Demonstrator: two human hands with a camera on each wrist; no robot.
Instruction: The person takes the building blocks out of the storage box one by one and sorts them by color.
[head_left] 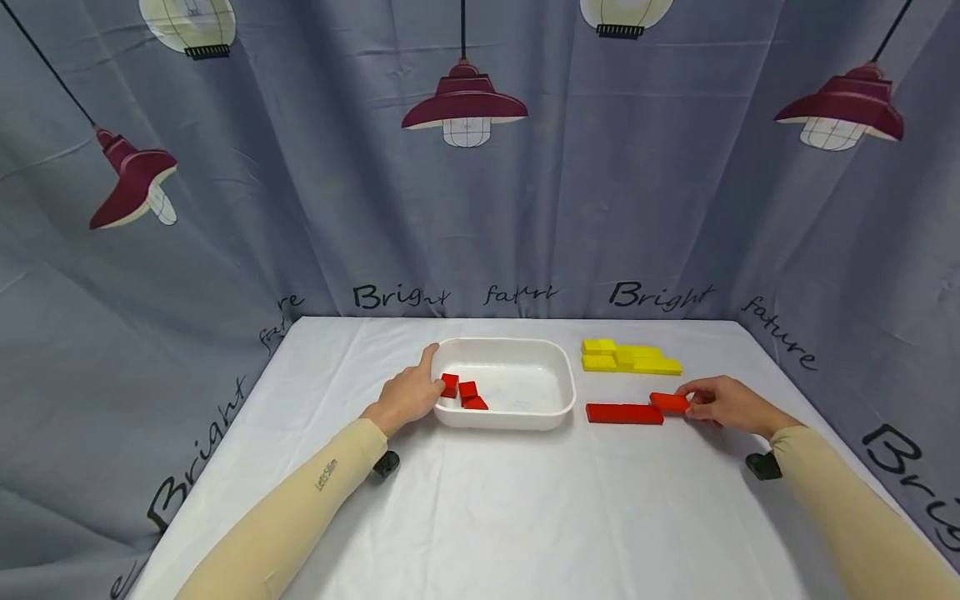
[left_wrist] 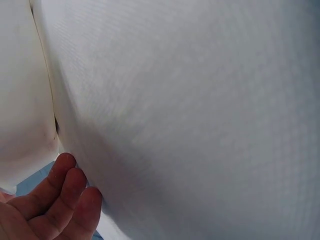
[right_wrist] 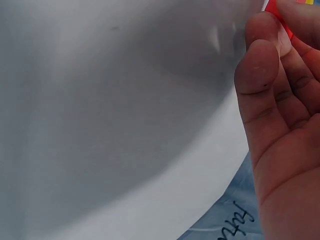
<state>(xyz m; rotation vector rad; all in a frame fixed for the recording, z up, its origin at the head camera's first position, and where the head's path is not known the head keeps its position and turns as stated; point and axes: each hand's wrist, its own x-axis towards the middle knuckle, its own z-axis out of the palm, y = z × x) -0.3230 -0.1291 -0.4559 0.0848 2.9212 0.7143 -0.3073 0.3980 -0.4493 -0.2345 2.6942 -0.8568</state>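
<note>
Red oblong block [head_left: 667,403], mostly hidden in the right-wrist view, is pinched by the outstretched right hand [head_left: 726,404]; left hand [head_left: 408,396] grips a white rectangular tray [head_left: 502,420].

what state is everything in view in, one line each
white tray, upright, uncovered
three small red blocks, loose in the tray's left part
red bar, lying flat
short red block, held; contact with the bar unclear
yellow blocks, grouped together
left hand, touching the tray's left rim
right hand, pinching the short red block
white tablecloth, spread, lightly creased
curtain, hanging, creased
</note>
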